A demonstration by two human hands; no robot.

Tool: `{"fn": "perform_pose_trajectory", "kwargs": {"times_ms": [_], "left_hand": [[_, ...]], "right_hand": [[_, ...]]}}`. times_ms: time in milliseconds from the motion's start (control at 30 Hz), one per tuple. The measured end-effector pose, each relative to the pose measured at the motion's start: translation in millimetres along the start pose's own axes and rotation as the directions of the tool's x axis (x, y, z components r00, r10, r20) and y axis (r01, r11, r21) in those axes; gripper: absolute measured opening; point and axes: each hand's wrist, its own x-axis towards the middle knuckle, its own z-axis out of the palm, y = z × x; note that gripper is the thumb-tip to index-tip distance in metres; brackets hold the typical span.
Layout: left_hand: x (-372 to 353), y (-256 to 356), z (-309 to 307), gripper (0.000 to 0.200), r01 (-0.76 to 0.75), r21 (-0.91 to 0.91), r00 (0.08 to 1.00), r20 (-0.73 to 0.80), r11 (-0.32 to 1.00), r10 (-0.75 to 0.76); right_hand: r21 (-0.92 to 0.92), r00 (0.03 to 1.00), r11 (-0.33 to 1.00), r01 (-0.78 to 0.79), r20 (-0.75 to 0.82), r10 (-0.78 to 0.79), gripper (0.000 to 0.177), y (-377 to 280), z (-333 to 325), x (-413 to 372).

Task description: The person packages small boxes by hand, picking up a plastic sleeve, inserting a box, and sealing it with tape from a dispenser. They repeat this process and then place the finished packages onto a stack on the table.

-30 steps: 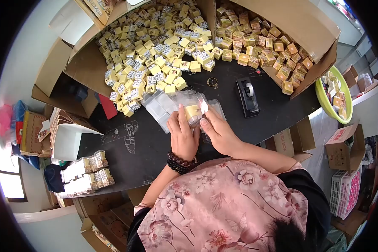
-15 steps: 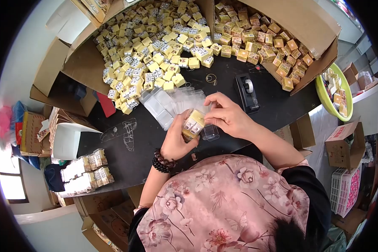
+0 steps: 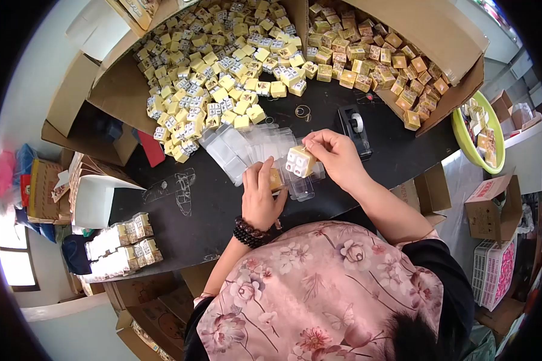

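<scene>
My right hand (image 3: 338, 157) pinches the top edge of a small yellow-and-white box (image 3: 299, 162) with four little pictures on its facing side. Below and to the left, the fingers of my left hand (image 3: 260, 195) curl against another small golden box (image 3: 276, 179), mostly hidden by them. A clear plastic case (image 3: 302, 189) lies on the black table right beside these boxes. Just behind my left hand, more clear plastic trays (image 3: 227, 151) are fanned out in a pile.
Large cardboard cartons spill yellow-and-white boxes (image 3: 223, 84) and orange boxes (image 3: 403, 72) onto the black table (image 3: 205, 234). A tape dispenser (image 3: 355, 129) stands right of my hands. Packed rows (image 3: 123, 246) sit at the left edge. A green basket (image 3: 485, 135) is far right.
The yellow-and-white box has gone from my left hand to my right hand, which holds it up. My left hand has turned over the golden box, lower and nearer the table.
</scene>
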Motion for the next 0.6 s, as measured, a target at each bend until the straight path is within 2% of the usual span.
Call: {"fn": "perform_pose_trajectory", "kwargs": {"times_ms": [33, 67, 133, 167, 200, 233, 267, 300, 333, 367, 400, 433, 500, 533, 600], "left_hand": [[-0.5, -0.9, 2.8, 0.074, -0.002, -0.001, 1.000, 0.000, 1.000, 0.002], [-1.3, -2.8, 6.9, 0.074, 0.005, -0.054, 0.999, -0.036, 0.999, -0.007], [-0.2, -1.7, 9.2, 0.073, 0.010, -0.110, 0.997, -0.074, 0.994, -0.018], [1.2, 1.0, 7.6, 0.073, 0.003, -0.138, 0.998, -0.069, 0.990, -0.013], [2.1, 3.1, 5.9, 0.072, -0.002, -0.166, 0.998, -0.065, 0.986, -0.009], [2.4, 3.6, 3.8, 0.072, 0.000, -0.165, 0.998, -0.068, 0.986, -0.011], [2.5, 3.3, 1.3, 0.071, 0.051, -0.282, 0.998, -0.016, 0.958, -0.058], [1.7, 2.6, -0.4, 0.070, 0.106, -0.393, 0.994, 0.043, 0.913, -0.097], [0.1, 1.4, -1.1, 0.070, 0.108, -0.393, 0.994, 0.045, 0.913, -0.098], [-1.8, -0.1, -1.1, 0.070, 0.213, -0.574, 0.977, 0.150, 0.790, -0.155], [-3.2, -1.5, -0.7, 0.070, 0.319, -0.714, 0.947, 0.264, 0.623, -0.183], [-4.2, -3.8, 1.5, 0.070, 0.319, -0.715, 0.947, 0.266, 0.622, -0.180], [-4.3, -6.8, 4.8, 0.072, 0.343, -0.835, 0.939, 0.317, 0.431, -0.133], [-3.6, -5.3, 3.2, 0.072, 0.342, -0.835, 0.939, 0.317, 0.430, -0.132], [-2.0, -0.4, -2.7, 0.074, 0.402, -0.863, 0.915, 0.389, 0.305, -0.107]], "right_hand": [[-0.035, 0.996, 0.995, 0.088, 0.022, -0.087, 0.012, -0.1, 1.9, -2.7], [-0.036, 0.996, 0.995, 0.089, 0.021, -0.088, 0.012, -0.7, 4.4, -6.1], [-0.190, 0.973, 0.955, 0.228, 0.023, -0.228, 0.011, -2.2, 11.5, -14.4], [-0.160, 0.960, 0.948, 0.274, -0.013, -0.280, 0.013, 5.7, 15.9, -16.0], [-0.161, 0.960, 0.948, 0.275, -0.011, -0.280, 0.013, 4.3, 15.5, -19.2], [-0.205, 0.969, 0.947, 0.246, 0.065, -0.237, 0.012, 0.9, 13.4, -22.6], [-0.250, 0.972, 0.943, 0.218, 0.138, -0.188, 0.011, -2.8, 11.3, -24.8], [-0.250, 0.972, 0.944, 0.217, 0.140, -0.187, 0.011, -6.9, 9.1, -26.1], [-0.176, 0.975, 0.974, 0.142, 0.193, -0.107, 0.011, -11.3, 6.4, -27.0], [-0.105, 0.968, 0.993, 0.059, 0.248, -0.031, 0.010, -14.4, 4.7, -27.8], [-0.105, 0.969, 0.993, 0.057, 0.245, -0.030, 0.010, -15.8, 4.2, -28.6], [-0.135, 0.971, 0.990, 0.040, 0.240, -0.007, 0.009, -17.0, 3.7, -29.2], [-0.166, 0.972, 0.986, 0.025, 0.233, 0.015, 0.008, -23.4, 3.0, -30.7], [-0.174, 0.975, 0.984, 0.046, 0.222, -0.006, 0.008, -29.1, 2.8, -32.0], [-0.182, 0.977, 0.981, 0.064, 0.211, -0.025, 0.008, -31.8, 4.3, -32.7]]}}
